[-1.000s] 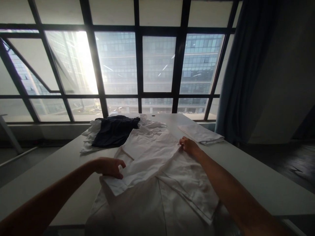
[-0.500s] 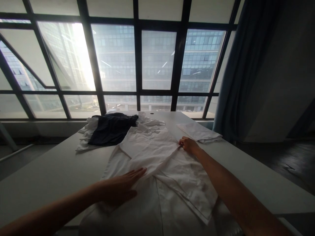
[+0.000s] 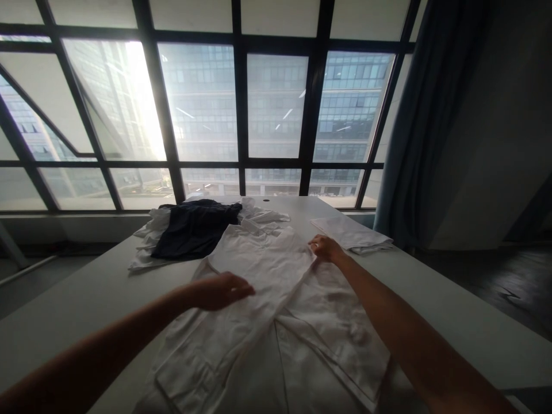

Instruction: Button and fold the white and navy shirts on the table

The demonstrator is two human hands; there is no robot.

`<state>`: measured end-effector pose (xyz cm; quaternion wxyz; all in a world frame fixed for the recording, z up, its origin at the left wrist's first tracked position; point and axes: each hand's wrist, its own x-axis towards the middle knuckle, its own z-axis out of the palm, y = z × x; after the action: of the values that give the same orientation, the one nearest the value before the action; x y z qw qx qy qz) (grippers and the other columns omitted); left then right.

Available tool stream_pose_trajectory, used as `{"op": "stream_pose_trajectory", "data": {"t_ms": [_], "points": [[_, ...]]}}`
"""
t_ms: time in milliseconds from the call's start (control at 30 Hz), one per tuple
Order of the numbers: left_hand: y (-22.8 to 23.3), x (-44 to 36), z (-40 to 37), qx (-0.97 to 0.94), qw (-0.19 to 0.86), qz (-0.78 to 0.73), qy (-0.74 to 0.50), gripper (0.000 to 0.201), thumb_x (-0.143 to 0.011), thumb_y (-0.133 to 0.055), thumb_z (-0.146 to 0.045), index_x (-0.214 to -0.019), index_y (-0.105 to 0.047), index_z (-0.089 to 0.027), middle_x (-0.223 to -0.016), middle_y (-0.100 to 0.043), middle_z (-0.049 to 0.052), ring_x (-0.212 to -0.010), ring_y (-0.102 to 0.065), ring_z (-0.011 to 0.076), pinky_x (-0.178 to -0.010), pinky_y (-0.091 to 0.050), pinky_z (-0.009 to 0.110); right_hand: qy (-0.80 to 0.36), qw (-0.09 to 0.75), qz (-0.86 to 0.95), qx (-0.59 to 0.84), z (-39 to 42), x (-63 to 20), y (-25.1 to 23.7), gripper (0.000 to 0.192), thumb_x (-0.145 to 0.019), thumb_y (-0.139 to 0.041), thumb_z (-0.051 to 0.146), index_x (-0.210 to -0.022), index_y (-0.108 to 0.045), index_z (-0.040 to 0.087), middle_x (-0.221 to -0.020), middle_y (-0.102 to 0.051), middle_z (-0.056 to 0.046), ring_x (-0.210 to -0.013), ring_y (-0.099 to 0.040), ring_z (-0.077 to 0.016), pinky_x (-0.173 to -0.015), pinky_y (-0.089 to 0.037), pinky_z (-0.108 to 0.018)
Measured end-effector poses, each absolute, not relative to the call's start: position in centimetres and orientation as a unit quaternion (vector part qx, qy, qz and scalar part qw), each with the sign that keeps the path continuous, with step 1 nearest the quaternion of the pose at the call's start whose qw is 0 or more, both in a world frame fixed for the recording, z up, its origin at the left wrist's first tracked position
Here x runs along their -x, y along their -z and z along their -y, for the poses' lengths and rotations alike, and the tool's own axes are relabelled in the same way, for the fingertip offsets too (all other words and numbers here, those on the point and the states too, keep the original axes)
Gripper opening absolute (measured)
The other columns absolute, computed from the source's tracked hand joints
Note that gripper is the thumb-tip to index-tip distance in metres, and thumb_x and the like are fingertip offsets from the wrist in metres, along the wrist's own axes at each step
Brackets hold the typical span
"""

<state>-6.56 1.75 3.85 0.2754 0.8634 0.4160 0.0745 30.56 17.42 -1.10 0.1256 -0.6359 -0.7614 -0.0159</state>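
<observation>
Two bare hands are counted over one grey table (image 3: 452, 310): one left hand (image 3: 222, 290) and one right hand (image 3: 324, 248). One white shirt (image 3: 276, 322) is recorded spread on it, one folded white cloth (image 3: 351, 234) at the far right, and one dark garment (image 3: 194, 227) lying on one heap of crumpled white garments (image 3: 144, 253), whose number cannot be told. One dark curtain (image 3: 425, 121) is noted beside the window.
</observation>
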Motion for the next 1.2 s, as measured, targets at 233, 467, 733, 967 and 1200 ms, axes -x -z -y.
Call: {"op": "stream_pose_trajectory", "data": {"t_ms": [233, 467, 733, 967, 1200], "points": [[2.8, 8.7, -13.1, -0.88, 0.035, -0.468, -0.078, 0.063, -0.097, -0.032, -0.061, -0.146, -0.044, -0.024, -0.157, -0.032, 0.008, -0.147, -0.026, 0.0256, -0.119, -0.022, 0.046, -0.026, 0.036, 0.751, 0.659, -21.1, -23.7, 2.5, 0.061, -0.1, -0.03, 0.042, -0.155, -0.028, 0.015, -0.16, -0.02, -0.011, -0.148, -0.018, -0.0222, -0.119, -0.016, -0.041], [4.9, 9.7, -13.6, -0.87, 0.054, -0.486, -0.062, 0.069, -0.097, -0.026, -0.066, -0.153, -0.033, -0.026, -0.161, -0.019, 0.006, -0.15, -0.014, 0.0237, -0.121, -0.012, 0.046, -0.041, -0.011, 0.791, 0.611, -21.6, -20.8, 3.2, 0.067, -0.1, -0.017, 0.053, -0.156, -0.022, 0.017, -0.163, -0.007, -0.009, -0.15, -0.003, -0.0249, -0.119, 0.001, -0.051], [4.5, 9.3, -13.6, -0.866, 0.062, -0.494, -0.052, 0.068, -0.097, -0.027, -0.065, -0.153, -0.032, -0.027, -0.161, -0.018, 0.005, -0.15, -0.014, 0.0256, -0.121, -0.013, 0.048, -0.12, -0.011, 0.771, 0.625, -24.5, -23.5, 2.4, 0.073, -0.094, -0.023, 0.071, -0.156, -0.023, 0.031, -0.163, -0.008, -0.005, -0.149, -0.008, -0.0303, -0.114, -0.011, -0.063], [4.1, 9.1, -13.1, -0.868, 0.064, -0.487, -0.067, 0.067, -0.098, -0.024, -0.064, -0.152, -0.036, -0.024, -0.16, -0.022, 0.007, -0.149, -0.016, 0.0267, -0.12, -0.015, 0.05, -0.008, 0.074, 0.755, 0.652, -29.2, -23.5, 2.1, 0.063, -0.1, -0.025, 0.049, -0.155, -0.026, 0.019, -0.161, -0.019, -0.008, -0.148, -0.015, -0.0216, -0.12, -0.009, -0.047], [3.3, 8.8, -12.9, -0.861, 0.073, -0.501, -0.052, 0.078, -0.092, -0.03, -0.073, -0.153, -0.031, -0.025, -0.161, -0.017, 0.007, -0.15, -0.011, 0.0276, -0.121, -0.012, 0.051, -0.077, 0.011, 0.758, 0.648, -31.6, -23.7, 4.5, 0.081, -0.096, -0.016, 0.066, -0.157, -0.014, 0.013, -0.163, -0.007, -0.008, -0.15, -0.006, -0.0216, -0.12, -0.004, -0.051]]}}
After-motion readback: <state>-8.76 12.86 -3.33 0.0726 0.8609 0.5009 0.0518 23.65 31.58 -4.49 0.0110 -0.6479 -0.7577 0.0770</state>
